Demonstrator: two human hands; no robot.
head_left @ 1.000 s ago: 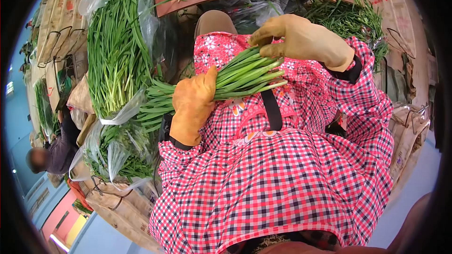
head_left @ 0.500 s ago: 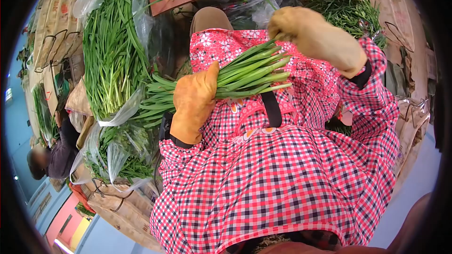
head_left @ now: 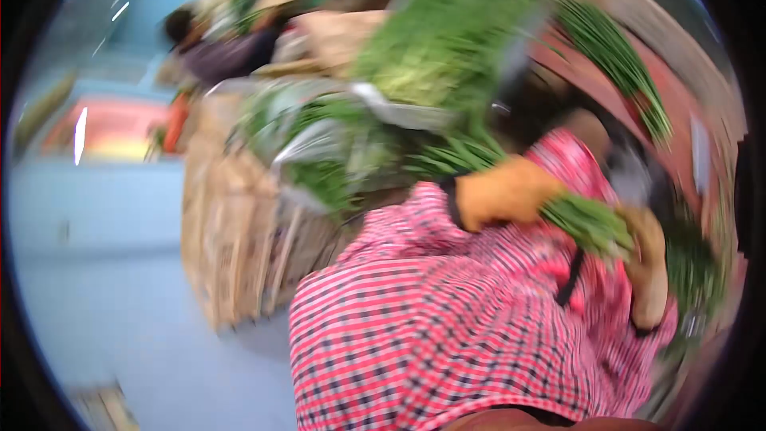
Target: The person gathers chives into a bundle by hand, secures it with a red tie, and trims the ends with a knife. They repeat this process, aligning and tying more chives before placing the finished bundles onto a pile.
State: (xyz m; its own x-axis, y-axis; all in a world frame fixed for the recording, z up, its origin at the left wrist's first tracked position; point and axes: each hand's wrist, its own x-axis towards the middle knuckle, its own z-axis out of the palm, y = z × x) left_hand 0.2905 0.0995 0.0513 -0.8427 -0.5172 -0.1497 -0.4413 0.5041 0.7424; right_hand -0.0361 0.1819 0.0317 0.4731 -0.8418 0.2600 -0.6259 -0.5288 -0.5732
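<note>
My left hand [head_left: 507,193], in an orange glove, is closed around a bunch of garlic chives [head_left: 586,223]. The leaves trail out on its left side and the pale cut ends point right. My right hand [head_left: 645,247], in a tan glove, is at those pale ends, close to or touching them. Its fingers are smeared by motion, so I cannot make out their grip. Below the hands is a checked pink smock [head_left: 415,327].
A plastic-wrapped heap of chives [head_left: 451,32] and a bag of greens [head_left: 319,140] stand on the left. A red board [head_left: 678,104] carries a chive bundle [head_left: 614,56] and a blurred knife [head_left: 700,156]. Loose greens [head_left: 694,271] lie right. Another person [head_left: 227,56] sits far left.
The view has swung left, showing more of the blue floor. My right hand has come down from above the bunch to its cut ends. My left hand still holds the chives.
</note>
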